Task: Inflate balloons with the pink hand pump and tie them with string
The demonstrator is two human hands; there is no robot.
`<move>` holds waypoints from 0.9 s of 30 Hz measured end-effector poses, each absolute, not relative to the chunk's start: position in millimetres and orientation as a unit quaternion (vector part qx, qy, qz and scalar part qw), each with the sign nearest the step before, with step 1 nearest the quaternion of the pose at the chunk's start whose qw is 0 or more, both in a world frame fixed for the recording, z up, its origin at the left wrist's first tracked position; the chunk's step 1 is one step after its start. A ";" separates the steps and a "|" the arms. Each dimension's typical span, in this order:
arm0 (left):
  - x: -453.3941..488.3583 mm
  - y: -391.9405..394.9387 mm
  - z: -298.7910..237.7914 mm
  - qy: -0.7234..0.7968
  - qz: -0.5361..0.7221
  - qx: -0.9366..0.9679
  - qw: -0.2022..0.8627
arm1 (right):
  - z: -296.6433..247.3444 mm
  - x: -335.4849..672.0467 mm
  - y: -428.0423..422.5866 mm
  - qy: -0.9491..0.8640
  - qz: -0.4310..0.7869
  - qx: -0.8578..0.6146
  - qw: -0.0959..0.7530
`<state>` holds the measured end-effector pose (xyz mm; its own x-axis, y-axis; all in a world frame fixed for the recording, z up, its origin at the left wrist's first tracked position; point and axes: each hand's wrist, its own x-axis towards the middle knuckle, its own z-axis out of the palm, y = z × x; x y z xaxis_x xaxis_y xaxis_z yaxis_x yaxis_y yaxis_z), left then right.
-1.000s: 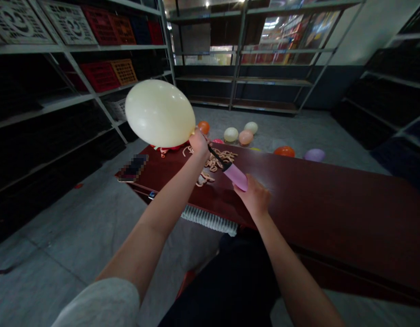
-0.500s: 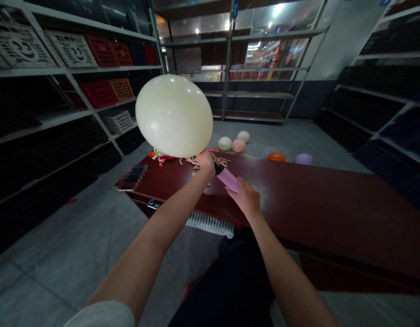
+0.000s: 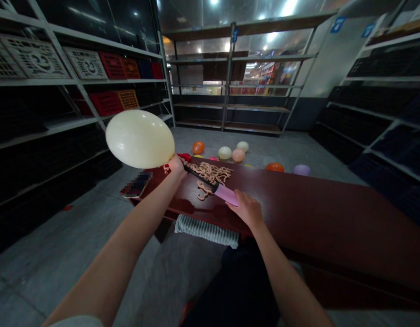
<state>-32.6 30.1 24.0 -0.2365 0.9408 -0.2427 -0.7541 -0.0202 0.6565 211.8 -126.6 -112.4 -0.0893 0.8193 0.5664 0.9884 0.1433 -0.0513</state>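
A large cream balloon (image 3: pixel 140 138) is inflated, and its neck sits in the grip of my left hand (image 3: pixel 177 165) at the front end of a balloon pump. My right hand (image 3: pixel 246 207) is wrapped round the pink barrel of the balloon pump (image 3: pixel 226 194). A black rod shows between the barrel and my left hand. Beneath it, a pile of pinkish-tan curly strands (image 3: pixel 213 172) lies on the dark red table (image 3: pixel 318 213). My left hand hides the balloon's neck and the pump's tip.
A phone-like dark object (image 3: pixel 138 184), blurred out, lies at the table's left corner. A ribbed grey cloth (image 3: pixel 206 230) hangs by the near edge. Beyond the table are an orange balloon (image 3: pixel 198 147), a purple balloon (image 3: pixel 301 170) and others. Shelves with crates (image 3: pixel 85 63) stand left.
My left hand and the cream balloon have moved left and down, away from my right hand. The black rod of the pump now shows at length. The view has tilted up a little.
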 end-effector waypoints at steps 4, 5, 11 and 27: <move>-40.9 39.6 33.2 0.392 0.687 0.147 0.594 | -116.0 210.9 -123.1 -0.717 -0.185 -0.624 0.249; -37.7 42.5 34.3 0.392 0.690 0.149 0.590 | -117.1 211.6 -121.8 -0.713 -0.189 -0.625 0.256; 8.4 61.6 39.2 0.370 0.707 0.174 0.577 | -119.9 219.3 -116.8 -0.656 -0.209 -0.659 0.302; 127.8 1.6 8.7 0.347 0.658 0.282 0.606 | -119.2 221.2 -113.3 -0.588 -0.161 -0.721 0.330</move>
